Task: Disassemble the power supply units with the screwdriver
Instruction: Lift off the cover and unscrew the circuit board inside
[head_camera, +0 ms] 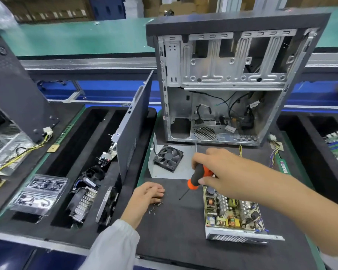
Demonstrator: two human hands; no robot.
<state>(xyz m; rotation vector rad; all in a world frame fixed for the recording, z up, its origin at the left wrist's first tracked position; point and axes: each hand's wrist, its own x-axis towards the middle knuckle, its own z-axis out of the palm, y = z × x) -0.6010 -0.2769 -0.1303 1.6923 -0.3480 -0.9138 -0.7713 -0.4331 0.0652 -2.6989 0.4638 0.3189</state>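
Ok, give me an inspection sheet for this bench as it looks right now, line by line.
Surface: dark mat, bare in front of the left hand.
Job's things: opened power supply unit, circuit board exposed, near right; its metal cover with fan lies behind; screwdriver with orange and black handle.
Clutter: loose screws by the left hand; heatsink cooler and bagged parts in the foam tray on the left.
Grippers: right hand grips the screwdriver; left hand rests on the mat near the screws.
Cables: black wires inside the computer case; yellow wires at far left.
Surroundings: green conveyor behind; cardboard boxes beyond.
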